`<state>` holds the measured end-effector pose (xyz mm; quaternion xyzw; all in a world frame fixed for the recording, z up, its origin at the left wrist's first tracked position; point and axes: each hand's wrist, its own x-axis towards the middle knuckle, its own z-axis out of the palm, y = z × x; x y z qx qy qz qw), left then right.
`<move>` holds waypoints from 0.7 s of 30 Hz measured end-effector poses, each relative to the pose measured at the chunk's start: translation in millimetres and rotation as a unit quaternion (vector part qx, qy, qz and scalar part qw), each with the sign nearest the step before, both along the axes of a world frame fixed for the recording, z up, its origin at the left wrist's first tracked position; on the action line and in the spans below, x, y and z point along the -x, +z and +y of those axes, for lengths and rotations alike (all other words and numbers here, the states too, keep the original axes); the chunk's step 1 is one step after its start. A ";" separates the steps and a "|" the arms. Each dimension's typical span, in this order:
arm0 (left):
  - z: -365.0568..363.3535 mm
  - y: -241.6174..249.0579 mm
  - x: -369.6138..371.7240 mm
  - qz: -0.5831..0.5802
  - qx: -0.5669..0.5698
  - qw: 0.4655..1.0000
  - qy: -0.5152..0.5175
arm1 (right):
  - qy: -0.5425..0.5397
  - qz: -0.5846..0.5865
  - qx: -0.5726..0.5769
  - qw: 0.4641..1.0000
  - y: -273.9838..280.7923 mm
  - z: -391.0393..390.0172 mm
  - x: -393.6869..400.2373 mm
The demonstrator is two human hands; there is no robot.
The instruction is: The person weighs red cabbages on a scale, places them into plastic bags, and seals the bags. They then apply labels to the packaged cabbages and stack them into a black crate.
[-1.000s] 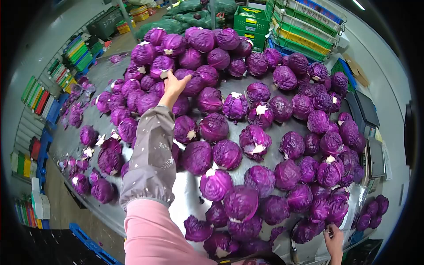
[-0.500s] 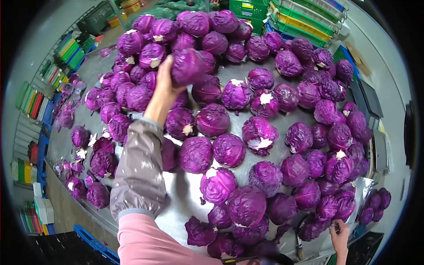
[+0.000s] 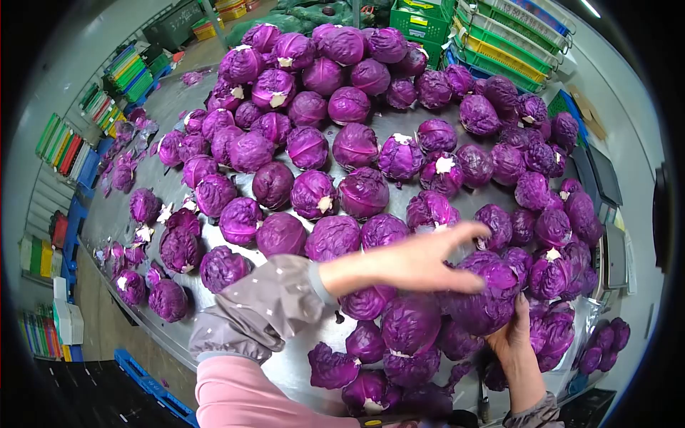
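A round red cabbage (image 3: 486,298) sits in my right hand (image 3: 515,341), whose fingers and thumb curl round its lower right side. My left hand (image 3: 410,264) reaches across from the left with thumb and fingers spread wide, fingertips over the cabbage's upper left side. Beneath the left forearm and wrist, more red cabbages are partly hidden. Just below the held one lies another large red cabbage (image 3: 412,324), and close behind it is a cabbage with a pale cut stem (image 3: 431,210).
Many red cabbages cover the metal table (image 3: 285,349), heaped at the back and right. Loose leaves (image 3: 123,171) lie at the left edge. Stacked green crates (image 3: 421,21) and trays (image 3: 503,50) stand behind. A tool handle (image 3: 484,409) shows near the front edge.
My left hand has swung from the back left to the front right and its fingers are now spread. My right hand, earlier low at the right edge, now holds a cabbage.
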<state>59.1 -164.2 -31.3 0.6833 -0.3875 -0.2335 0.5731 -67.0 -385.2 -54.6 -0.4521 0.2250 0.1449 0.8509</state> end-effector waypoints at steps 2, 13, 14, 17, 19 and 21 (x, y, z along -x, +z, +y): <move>22.7 -13.3 -47.8 -0.144 -0.069 0.979 0.126 | -0.014 0.010 0.044 0.999 -4.4 -4.8 2.0; 102.7 -108.2 -280.3 -0.082 -0.346 0.749 0.559 | 0.131 -0.095 0.437 0.885 -1.8 -15.5 -13.9; 95.1 -98.6 -275.3 -0.149 -0.407 0.723 0.538 | 0.126 -0.087 0.439 0.885 -2.3 -16.9 -13.7; 86.2 -96.9 -284.3 -0.337 -0.504 0.649 0.460 | 0.144 -0.077 0.461 0.872 -2.3 -20.0 -14.9; 86.6 -103.0 -298.1 -0.334 -0.497 0.659 0.455 | 0.139 -0.078 0.478 0.864 -1.1 -20.3 -15.0; 87.6 -115.6 -303.7 -0.349 -0.508 0.648 0.446 | 0.132 -0.082 0.513 0.844 6.4 -17.4 -19.4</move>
